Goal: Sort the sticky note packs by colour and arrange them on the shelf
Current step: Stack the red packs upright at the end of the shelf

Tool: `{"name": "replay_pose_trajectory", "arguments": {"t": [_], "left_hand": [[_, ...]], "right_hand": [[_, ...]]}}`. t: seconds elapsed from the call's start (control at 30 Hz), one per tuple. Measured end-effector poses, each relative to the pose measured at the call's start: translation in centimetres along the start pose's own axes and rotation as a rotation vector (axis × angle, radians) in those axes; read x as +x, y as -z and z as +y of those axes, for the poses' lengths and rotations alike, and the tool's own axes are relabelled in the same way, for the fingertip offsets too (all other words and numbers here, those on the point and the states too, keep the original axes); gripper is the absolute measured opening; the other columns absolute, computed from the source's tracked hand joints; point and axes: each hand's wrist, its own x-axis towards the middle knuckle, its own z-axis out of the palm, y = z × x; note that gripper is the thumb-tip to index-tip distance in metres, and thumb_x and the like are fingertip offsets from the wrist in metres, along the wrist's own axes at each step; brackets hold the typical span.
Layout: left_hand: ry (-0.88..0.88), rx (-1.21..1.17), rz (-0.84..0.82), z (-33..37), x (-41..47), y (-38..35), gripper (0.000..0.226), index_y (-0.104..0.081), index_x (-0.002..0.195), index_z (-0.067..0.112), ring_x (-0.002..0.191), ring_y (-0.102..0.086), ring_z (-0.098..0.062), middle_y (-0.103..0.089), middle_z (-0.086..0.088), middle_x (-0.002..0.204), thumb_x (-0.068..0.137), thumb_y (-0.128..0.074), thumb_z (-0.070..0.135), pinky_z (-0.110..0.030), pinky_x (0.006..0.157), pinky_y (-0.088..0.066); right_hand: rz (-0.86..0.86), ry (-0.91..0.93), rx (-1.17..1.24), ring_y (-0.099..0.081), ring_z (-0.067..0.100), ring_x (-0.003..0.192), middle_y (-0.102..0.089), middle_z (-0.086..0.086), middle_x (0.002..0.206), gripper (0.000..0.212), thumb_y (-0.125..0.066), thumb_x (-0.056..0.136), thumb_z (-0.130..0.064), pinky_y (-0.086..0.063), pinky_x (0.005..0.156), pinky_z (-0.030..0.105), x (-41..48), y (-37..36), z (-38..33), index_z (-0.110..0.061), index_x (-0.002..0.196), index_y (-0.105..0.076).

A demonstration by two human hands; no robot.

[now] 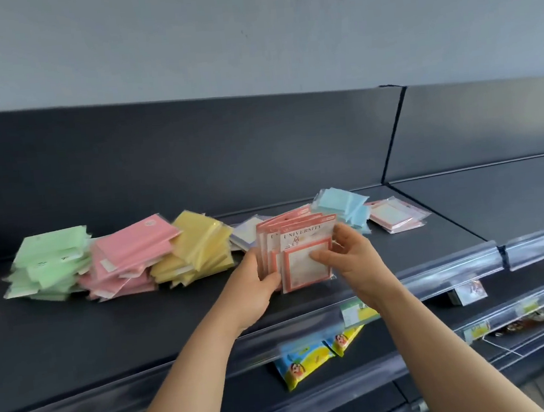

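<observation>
Left to right on the dark metal shelf (110,337): heaped green sticky note packs (50,263), pink sticky note packs (129,256), yellow sticky note packs (198,246). The left hand (258,280) and right hand (351,254) grip upright red-bordered sticky note packs (301,252). Light blue sticky note packs (340,206) lie behind, under a grey wall (247,35).

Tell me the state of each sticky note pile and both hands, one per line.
green pile: stacked, untidy
pink pile: stacked, untidy
yellow pile: stacked, tilted
blue pile: stacked, behind the hands
pale packs: lying flat
red-bordered packs: upright, held between both hands
left hand: holds the packs' left edge
right hand: thumb on front pack
</observation>
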Motion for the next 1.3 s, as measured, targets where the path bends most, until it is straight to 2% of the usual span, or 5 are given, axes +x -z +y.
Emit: {"name": "replay_pose_trajectory", "arguments": {"t": [0.17, 0.53, 0.8, 1.07, 1.3], "left_hand": [[-0.034, 0.044, 0.031, 0.3, 0.6, -0.8, 0.048, -0.036, 0.141, 0.033, 0.121, -0.048, -0.001, -0.053, 0.019, 0.131, 0.098, -0.053, 0.021, -0.025, 0.101, -0.04], [-0.229, -0.043, 0.059, 6.3, 2.8, -5.5, 0.023, -0.052, 0.109, 0.044, 0.098, -0.063, 0.009, -0.066, 0.023, 0.109, 0.089, -0.062, 0.039, -0.017, 0.082, -0.053], [-0.158, -0.103, 0.018, 11.2, 8.1, -17.7, 0.019, -0.054, 0.108, 0.046, 0.107, -0.061, -0.006, -0.066, 0.014, 0.112, 0.097, -0.041, 0.051, -0.031, 0.099, -0.047], [0.013, 0.608, 0.085, 11.9, 17.3, -24.3, 0.041, -0.032, 0.141, 0.004, 0.135, -0.032, -0.025, -0.033, -0.012, 0.149, 0.1, -0.036, 0.011, -0.033, 0.109, -0.028], [0.275, 0.964, 0.007, 12.1, 21.8, -25.2, 0.095, -0.03, 0.144, 0.008, 0.127, -0.035, -0.031, -0.036, -0.013, 0.141, 0.079, -0.057, 0.072, -0.038, 0.102, -0.034]], "right_hand": [[-0.017, -0.038, -0.061, -0.067, 0.019, 0.106, -0.071, 0.003, 0.112, 0.04, -0.064, 0.084, 0.009, -0.054, 0.092, 0.039, 0.4, 0.7, 1.0, -0.014, 0.117, -0.059], [-0.121, -0.082, 0.211, -0.069, 0.029, 0.099, -0.07, 0.012, 0.111, 0.045, -0.064, 0.077, -0.007, -0.06, 0.075, 0.036, 1.5, 8.9, -2.9, -0.008, 0.12, -0.052], [-0.011, -0.111, 0.249, -0.07, 0.026, 0.094, -0.07, 0.011, 0.112, 0.042, -0.061, 0.082, -0.005, -0.06, 0.076, 0.037, 5.1, 22.2, -4.0, -0.005, 0.123, -0.053], [0.244, -0.267, 0.223, -0.071, 0.024, 0.085, -0.071, 0.01, 0.102, 0.02, -0.057, 0.09, 0.004, -0.059, 0.062, 0.034, 8.8, 32.0, -1.9, -0.004, 0.108, -0.059], [0.255, -0.311, 0.193, -0.069, 0.023, 0.087, -0.07, 0.008, 0.102, 0.023, -0.06, 0.089, 0.002, -0.055, 0.064, 0.035, 10.3, 34.3, -0.6, -0.006, 0.111, -0.058]]}}
